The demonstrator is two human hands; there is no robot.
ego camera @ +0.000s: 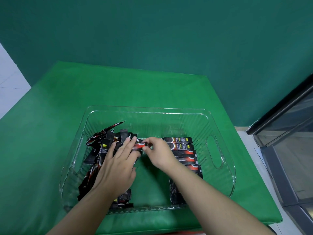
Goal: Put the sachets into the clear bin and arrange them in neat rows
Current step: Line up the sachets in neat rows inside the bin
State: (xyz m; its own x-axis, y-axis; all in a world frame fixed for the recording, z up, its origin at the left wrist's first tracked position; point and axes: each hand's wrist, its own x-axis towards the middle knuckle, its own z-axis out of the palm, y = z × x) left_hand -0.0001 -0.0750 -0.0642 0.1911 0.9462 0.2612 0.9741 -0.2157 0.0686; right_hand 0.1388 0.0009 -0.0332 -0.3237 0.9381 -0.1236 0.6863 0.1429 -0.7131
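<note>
sachet (140,146): in the bin (147,109), long axis crosswise, between both hands
right hand (159,154): pinching sachet's right end
left hand (116,164): fingers straight, flat on the loose pile (101,141)
row (183,150): under right hand, partly hidden

The clear bin (147,111) sits on the table (50,99), nearer its front edge. Inside, a loose heap of sachets (98,146) fills the left side; a row of sachets (183,150) lies along the right side, seemingly reaching the front wall. Both hands meet between them, the left hand (116,165) resting on the heap, the right hand (159,153) pinching one sachet (139,146).
</note>
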